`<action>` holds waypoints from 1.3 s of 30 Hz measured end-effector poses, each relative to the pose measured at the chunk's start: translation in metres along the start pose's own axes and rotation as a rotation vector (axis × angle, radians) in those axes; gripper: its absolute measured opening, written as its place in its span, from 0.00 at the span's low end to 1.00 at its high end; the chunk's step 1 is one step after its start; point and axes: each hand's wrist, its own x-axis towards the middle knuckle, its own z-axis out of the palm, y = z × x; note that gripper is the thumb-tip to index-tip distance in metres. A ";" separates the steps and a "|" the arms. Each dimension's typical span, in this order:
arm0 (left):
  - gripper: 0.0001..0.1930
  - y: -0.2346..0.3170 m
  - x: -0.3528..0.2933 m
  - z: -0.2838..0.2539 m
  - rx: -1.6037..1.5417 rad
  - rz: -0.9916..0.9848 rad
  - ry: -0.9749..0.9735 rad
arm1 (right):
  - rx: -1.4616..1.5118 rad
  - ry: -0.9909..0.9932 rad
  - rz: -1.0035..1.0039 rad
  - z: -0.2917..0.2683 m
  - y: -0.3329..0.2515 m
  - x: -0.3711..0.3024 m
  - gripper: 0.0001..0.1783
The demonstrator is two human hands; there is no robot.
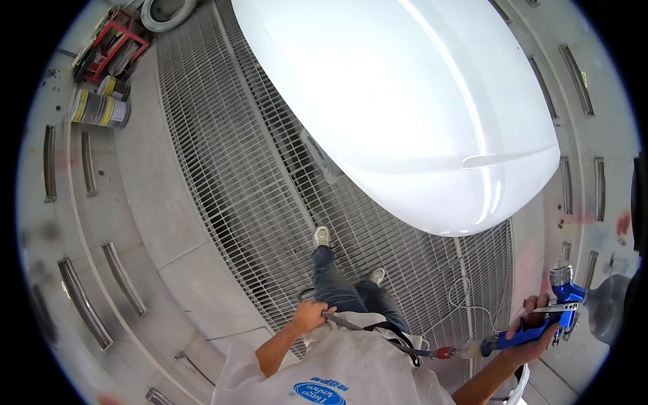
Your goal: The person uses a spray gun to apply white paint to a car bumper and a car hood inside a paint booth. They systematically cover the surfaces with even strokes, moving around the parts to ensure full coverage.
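My right hand [533, 341], low at the right, is wrapped round the handle of a blue paint spray gun [570, 293] with a silver front end. A translucent cup [605, 309] is attached to the gun and partly lost in the dark rim. From the handle's base an air hose [398, 346] with a red coupling [445, 352] runs across my waist. My left hand [312, 315] is closed around that hose, near my left hip. Beyond both hands, at the upper right, stretches a large glossy white curved panel [385, 94], like a car bonnet; neither hand touches it.
Metal floor grating [223, 142] lies under my feet and the panel. A grey object [320, 158] shows partly below the panel's edge. At the far left are paint cans [101, 110], a red rack [121, 37] and a grey ring [169, 19]. A thin looped cable [469, 307] lies between me and the right wall.
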 end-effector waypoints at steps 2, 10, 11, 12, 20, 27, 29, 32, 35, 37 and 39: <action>0.26 0.018 0.011 0.007 0.001 -0.024 -0.007 | 0.043 -0.115 0.022 -0.016 0.002 0.010 0.40; 0.26 0.120 0.056 0.082 -0.003 -0.101 0.204 | 0.132 -0.468 0.042 -0.125 0.013 0.084 0.35; 0.26 0.134 0.058 0.098 -0.006 -0.084 0.235 | 0.119 -0.444 0.014 -0.146 0.017 0.091 0.34; 0.26 0.149 0.065 0.113 -0.004 -0.072 0.269 | 0.120 -0.452 -0.010 -0.168 0.024 0.105 0.33; 0.21 0.281 0.097 0.252 -0.110 -0.057 0.359 | 0.037 -0.471 0.064 -0.321 0.069 0.201 0.25; 0.13 0.300 0.050 0.321 0.068 -0.118 0.268 | -0.022 -0.380 0.115 -0.393 0.068 0.229 0.19; 0.12 0.280 0.018 0.346 0.094 -0.242 0.300 | -0.015 -0.523 0.182 -0.401 0.064 0.237 0.19; 0.05 0.239 -0.031 0.406 0.044 -0.516 0.417 | 0.007 -0.647 0.267 -0.405 0.077 0.235 0.18; 0.06 0.239 -0.063 0.460 -0.161 -0.593 0.807 | -0.047 -0.638 0.227 -0.382 0.106 0.214 0.18; 0.14 0.263 -0.081 0.476 -0.265 -0.687 1.024 | 0.027 -0.682 0.293 -0.368 0.136 0.197 0.10; 0.18 0.283 -0.098 0.499 -0.272 -0.759 1.157 | 0.023 -0.775 0.314 -0.351 0.154 0.173 0.09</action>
